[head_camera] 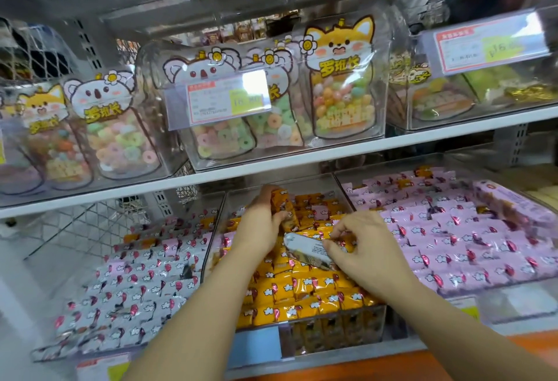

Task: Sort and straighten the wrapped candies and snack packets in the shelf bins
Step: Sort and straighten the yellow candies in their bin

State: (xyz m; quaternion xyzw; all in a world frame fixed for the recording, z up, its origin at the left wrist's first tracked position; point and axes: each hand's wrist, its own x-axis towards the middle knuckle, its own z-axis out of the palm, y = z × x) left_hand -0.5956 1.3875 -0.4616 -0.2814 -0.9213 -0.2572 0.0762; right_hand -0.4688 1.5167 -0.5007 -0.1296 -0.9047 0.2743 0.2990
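**Item:** pale packet (305,250), lying slantwise on the orange packets (302,293) in the middle bin (362,329) on the lower shelf, printed face showing.

**Holds:** the right grip (368,253) is pinching its right end between thumb and fingertips. The left grip (259,226) is clasping an upright orange bundle (282,205) toward the bin's rear.

**Handling (judged):** light, with a soft filling. The film is looking slick and crinkly, so a loose pinch is risking a slip and a hard squeeze is risking a crush.

**Best hold:** the flat crimped end seam, or across the short sides.

**Neighbours:** white-and-pink packets (129,284) are filling the left bin; pink packets (453,229) are filling the right bin.

**Note:** whether the pale packet is belonging in this bin cannot be told.
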